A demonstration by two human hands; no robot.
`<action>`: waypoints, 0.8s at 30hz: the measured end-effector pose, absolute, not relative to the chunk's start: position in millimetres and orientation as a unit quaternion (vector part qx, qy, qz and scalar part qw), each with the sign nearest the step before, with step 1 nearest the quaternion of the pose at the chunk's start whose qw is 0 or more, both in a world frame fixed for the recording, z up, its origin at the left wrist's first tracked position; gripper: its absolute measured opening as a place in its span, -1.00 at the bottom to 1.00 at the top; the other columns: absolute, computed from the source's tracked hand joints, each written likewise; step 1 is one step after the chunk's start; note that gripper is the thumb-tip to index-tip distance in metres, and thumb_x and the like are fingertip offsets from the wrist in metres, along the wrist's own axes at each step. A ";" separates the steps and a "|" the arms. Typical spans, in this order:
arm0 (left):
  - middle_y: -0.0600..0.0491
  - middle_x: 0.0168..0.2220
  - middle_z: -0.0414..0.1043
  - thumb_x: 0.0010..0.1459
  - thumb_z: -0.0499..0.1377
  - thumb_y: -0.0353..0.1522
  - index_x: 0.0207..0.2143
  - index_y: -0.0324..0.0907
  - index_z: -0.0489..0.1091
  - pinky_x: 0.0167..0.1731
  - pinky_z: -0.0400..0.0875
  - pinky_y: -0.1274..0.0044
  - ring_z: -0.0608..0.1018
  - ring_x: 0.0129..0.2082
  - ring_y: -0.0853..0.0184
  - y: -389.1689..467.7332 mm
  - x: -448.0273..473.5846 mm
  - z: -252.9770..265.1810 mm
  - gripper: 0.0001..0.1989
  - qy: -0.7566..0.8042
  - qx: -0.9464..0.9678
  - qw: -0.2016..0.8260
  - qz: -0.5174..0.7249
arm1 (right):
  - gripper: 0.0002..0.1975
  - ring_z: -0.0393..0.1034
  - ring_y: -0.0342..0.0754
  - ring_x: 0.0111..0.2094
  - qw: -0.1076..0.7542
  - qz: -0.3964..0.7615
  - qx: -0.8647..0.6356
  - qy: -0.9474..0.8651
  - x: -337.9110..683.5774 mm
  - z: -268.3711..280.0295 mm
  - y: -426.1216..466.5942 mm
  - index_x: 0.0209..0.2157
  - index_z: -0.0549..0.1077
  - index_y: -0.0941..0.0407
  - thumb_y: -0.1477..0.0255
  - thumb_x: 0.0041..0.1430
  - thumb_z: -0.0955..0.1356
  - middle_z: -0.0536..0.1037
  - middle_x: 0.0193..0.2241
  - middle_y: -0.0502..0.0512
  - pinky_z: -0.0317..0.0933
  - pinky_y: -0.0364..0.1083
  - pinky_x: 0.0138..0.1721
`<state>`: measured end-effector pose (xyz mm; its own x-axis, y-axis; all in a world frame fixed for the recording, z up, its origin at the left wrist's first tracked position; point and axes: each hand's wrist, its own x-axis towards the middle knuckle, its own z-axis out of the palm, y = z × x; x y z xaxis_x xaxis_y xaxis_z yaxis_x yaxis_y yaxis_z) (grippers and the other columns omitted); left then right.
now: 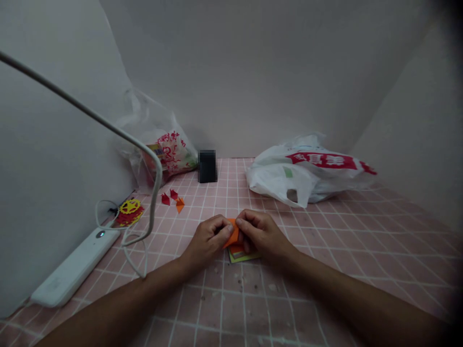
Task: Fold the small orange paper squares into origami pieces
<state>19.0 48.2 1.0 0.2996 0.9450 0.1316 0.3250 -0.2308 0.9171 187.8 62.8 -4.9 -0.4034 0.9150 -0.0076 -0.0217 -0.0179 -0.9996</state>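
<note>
A small piece of orange paper [232,233] is pinched between both my hands, a little above the pink checked tabletop [224,308]. My left hand [211,235] grips its left side with thumb and curled fingers. On the other side, my right hand [263,233] holds it near the upper right edge, its fingers partly hidden. Under the hands lies a stack of coloured paper [243,256], yellow-green at its front edge, partly covered by my right hand. Farther left sit two small red folded paper pieces [165,199] and an orange folded paper piece [180,205].
A white power strip [77,265] with a looping cable [155,193] runs along the left. Yellow and red cut-out shapes [129,212] lie beside it. Plastic bags stand at the back left [166,154] and back right [289,176]. A dark upright object [207,166] is near the wall.
</note>
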 end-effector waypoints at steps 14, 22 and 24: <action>0.17 -0.56 0.24 0.19 0.11 -0.15 -0.47 -0.20 0.35 -0.52 0.15 0.58 0.27 -0.55 0.42 51.4 18.1 -1.5 -0.69 0.464 0.622 0.512 0.368 | -0.75 0.15 -0.20 -0.72 0.402 0.557 -0.411 -0.599 190.4 -7.4 65.6 -0.52 0.33 0.09 0.29 0.17 0.35 0.33 -0.73 -0.11 -0.01 -0.20 -0.68; 0.22 -0.64 0.24 0.02 0.24 -0.16 -0.49 -0.19 0.31 -0.62 0.06 0.60 0.22 -0.66 0.49 51.4 21.8 -3.1 -0.71 0.470 0.559 0.593 0.340 | -0.74 0.14 -0.21 -0.74 0.415 0.569 -0.420 -0.571 187.6 -9.0 63.9 -0.52 0.31 0.08 0.27 0.16 0.34 0.33 -0.74 -0.12 -0.02 -0.20 -0.69; 0.22 -0.67 0.24 0.00 0.25 -0.13 -0.48 -0.19 0.30 -0.65 0.04 0.61 0.20 -0.70 0.50 52.3 20.8 -3.8 -0.69 0.465 0.551 0.606 0.335 | -0.73 0.14 -0.22 -0.75 0.426 0.591 -0.416 -0.544 186.6 -9.8 63.0 -0.51 0.29 0.08 0.23 0.15 0.35 0.34 -0.73 -0.13 -0.04 -0.22 -0.70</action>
